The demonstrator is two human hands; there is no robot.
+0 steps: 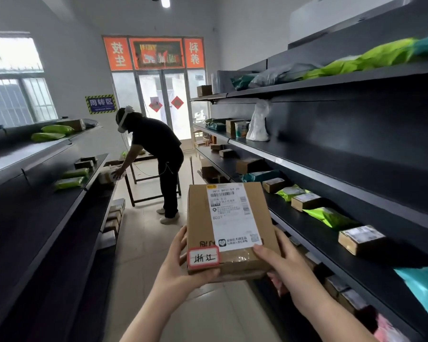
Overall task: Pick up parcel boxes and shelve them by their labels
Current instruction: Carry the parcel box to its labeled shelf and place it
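With both hands, the left hand (183, 270) and right hand (286, 265), clamped on the parcel box (229, 233), read the red-bordered label (203, 257) carefully before choosing a shelf (331, 218).

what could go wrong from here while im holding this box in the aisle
1. The box is pinched only near its bottom corners by the left hand and right hand; most of it sticks out beyond them, so it might tip forward.
2. The right shelf already carries several parcels, so sliding it in could knock one off.
3. Another person is bending in the aisle ahead and could be bumped.
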